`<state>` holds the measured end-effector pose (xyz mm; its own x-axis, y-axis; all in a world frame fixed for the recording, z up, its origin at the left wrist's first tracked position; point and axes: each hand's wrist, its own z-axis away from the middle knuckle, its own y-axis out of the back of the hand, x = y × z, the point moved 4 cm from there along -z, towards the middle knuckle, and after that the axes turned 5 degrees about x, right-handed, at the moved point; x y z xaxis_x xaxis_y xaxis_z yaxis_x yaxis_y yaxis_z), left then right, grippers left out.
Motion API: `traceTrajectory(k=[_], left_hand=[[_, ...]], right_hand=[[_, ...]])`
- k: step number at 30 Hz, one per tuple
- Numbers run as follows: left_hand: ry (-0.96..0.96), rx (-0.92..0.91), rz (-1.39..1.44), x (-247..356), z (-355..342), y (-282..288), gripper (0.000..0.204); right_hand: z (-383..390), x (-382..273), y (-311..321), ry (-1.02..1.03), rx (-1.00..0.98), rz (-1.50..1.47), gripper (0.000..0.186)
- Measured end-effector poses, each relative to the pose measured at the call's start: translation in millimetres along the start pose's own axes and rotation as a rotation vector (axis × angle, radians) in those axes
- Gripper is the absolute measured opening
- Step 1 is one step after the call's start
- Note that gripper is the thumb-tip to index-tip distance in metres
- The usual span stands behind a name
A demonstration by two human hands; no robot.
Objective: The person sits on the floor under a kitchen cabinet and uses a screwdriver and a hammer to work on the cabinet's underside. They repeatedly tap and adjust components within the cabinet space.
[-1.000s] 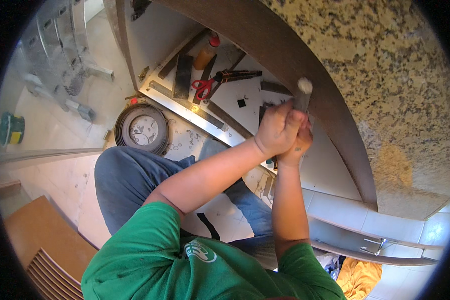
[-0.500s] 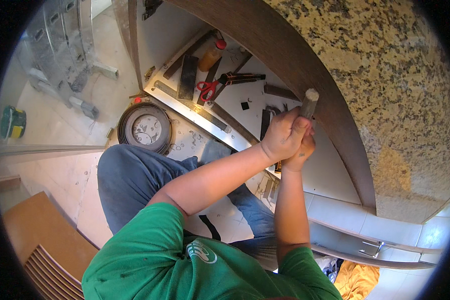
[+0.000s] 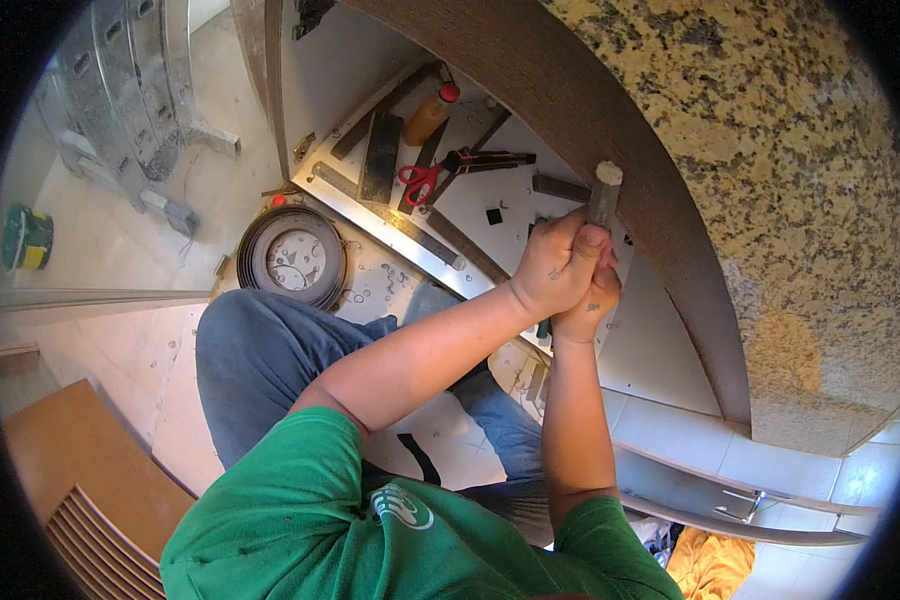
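My left hand (image 3: 555, 265) and my right hand (image 3: 590, 305) are stacked and closed around a greyish rod-like tool (image 3: 605, 190), the left over the right. Its pale, worn end rises above my fingers in front of a curved dark wooden panel (image 3: 660, 220) under a speckled granite counter (image 3: 730, 120); whether it touches the panel I cannot tell, and its lower end is hidden. Behind my hands, on the white cabinet floor (image 3: 515, 245), lie red-handled scissors (image 3: 420, 182), a black-and-orange tool (image 3: 488, 160), dark strips (image 3: 380, 155) and a red-capped bottle (image 3: 428, 120).
A dark coiled band (image 3: 250, 265) lies beside my bent knee (image 3: 250, 350). At left are metal ladder-like rails (image 3: 130, 90), a green tub (image 3: 25, 238) and a brown slatted board (image 3: 80, 450). Orange cloth (image 3: 710, 565) lies at lower right by a handled panel (image 3: 670, 480).
Both hands and the held tool dipped slightly down and to the right half a second ago, and now stand a little higher and further left. The grip looks the same.
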<state>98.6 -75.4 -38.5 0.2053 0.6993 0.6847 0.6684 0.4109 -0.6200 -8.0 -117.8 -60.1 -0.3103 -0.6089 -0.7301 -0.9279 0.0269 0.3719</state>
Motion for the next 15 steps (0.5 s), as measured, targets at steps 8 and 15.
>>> traceTrajectory(k=[8, 15], left_hand=[[0.0, -0.014, -0.025, 3, -3, 11, 0.052], [-0.03, 0.015, 0.126, 3, -4, 9, 0.052]], right_hand=[[2, -7, -11, 0.106, 0.033, 0.033, 0.02], [0, -28, -14, 0.096, 0.014, 0.092, 0.02]])
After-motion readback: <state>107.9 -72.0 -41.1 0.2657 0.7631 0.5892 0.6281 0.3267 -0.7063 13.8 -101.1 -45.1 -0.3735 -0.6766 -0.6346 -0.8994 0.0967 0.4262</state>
